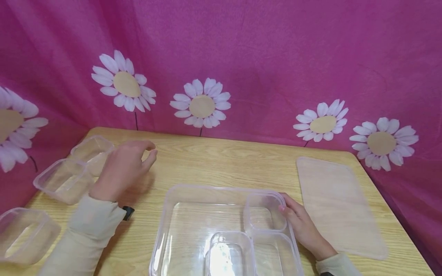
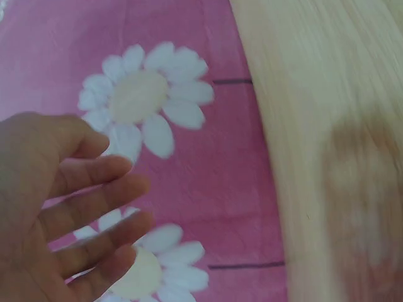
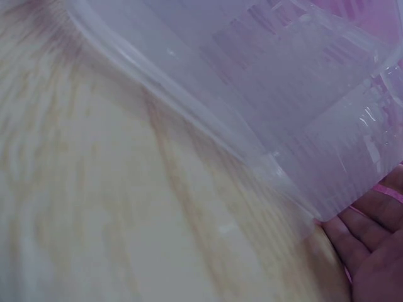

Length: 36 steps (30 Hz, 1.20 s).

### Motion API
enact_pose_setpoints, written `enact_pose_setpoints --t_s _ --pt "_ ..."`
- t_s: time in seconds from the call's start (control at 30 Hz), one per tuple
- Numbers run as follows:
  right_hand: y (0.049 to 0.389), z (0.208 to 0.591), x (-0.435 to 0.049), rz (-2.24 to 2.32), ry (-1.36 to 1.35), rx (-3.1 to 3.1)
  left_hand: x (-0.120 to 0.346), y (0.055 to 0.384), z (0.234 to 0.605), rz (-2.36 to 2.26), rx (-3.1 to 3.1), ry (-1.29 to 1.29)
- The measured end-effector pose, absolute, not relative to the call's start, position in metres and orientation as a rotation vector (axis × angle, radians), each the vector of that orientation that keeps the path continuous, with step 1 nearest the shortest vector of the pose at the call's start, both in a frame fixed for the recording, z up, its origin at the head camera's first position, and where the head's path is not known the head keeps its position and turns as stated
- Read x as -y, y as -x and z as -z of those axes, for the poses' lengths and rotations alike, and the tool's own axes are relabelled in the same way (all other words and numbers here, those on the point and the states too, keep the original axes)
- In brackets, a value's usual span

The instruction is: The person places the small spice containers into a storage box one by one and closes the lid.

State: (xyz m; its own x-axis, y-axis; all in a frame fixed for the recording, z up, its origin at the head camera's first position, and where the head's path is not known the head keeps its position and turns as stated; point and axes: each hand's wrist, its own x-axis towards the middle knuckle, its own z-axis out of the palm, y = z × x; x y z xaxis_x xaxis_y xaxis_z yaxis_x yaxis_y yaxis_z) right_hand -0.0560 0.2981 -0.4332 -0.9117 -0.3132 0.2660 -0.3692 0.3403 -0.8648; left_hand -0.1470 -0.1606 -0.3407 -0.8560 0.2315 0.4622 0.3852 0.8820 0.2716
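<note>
A large clear plastic container stands on the table in front of me. Inside its right part sit three small clear containers: one in the far corner, one nearer and one to its left. My right hand grips the large container at its far right corner, thumb over the rim and fingers outside; the right wrist view shows those fingers against the wall. Over the table's left side, my left hand holds nothing, its fingers loosely bent, and partly covers a small container.
Two more small containers stand at the left, one beside the covered one and one nearer me. A flat translucent lid lies on the wooden table at the right. A pink flowered cloth hangs behind.
</note>
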Motion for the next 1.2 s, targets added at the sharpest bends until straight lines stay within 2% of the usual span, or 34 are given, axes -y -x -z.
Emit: enact_pose_setpoints --t_s 0.67,1.2 --pt "0.056 0.434 -0.299 -1.687 -0.677 2.539 0.203 0.160 0.358 0.575 2.583 0.029" --pt "0.056 0.434 -0.300 -1.675 -0.675 2.528 0.214 0.162 0.365 0.595 2.749 -0.082"
